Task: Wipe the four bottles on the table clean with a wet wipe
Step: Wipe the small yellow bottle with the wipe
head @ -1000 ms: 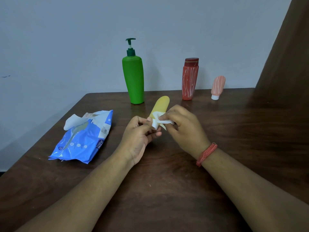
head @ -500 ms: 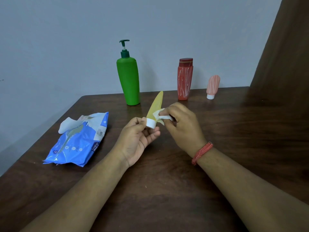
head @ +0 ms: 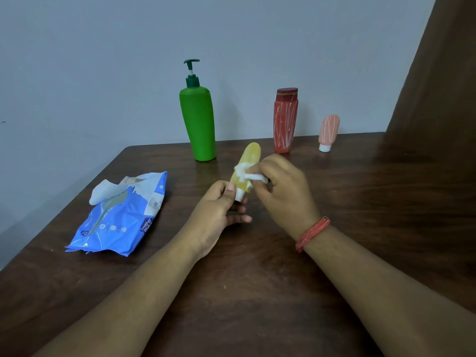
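Note:
My left hand point(head: 219, 210) grips a small yellow tube point(head: 249, 158) by its white cap, holding it tilted up above the table. A white wet wipe point(head: 248, 173) is pressed against the middle of the tube by my right hand point(head: 283, 191). A tall green pump bottle point(head: 198, 122), a red bottle point(head: 285, 122) and a small pink tube point(head: 329, 132) standing on its white cap are lined up at the table's far edge by the wall.
A blue pack of wet wipes point(head: 121, 217) lies on the dark wooden table point(head: 257, 292) to the left, a wipe poking from its opening. A brown curtain point(head: 443, 73) hangs at the right. A red thread band is on my right wrist.
The yellow tube has turned in my left hand, from edge-on to showing its broad face. The wipe in my right hand has slid higher up the tube.

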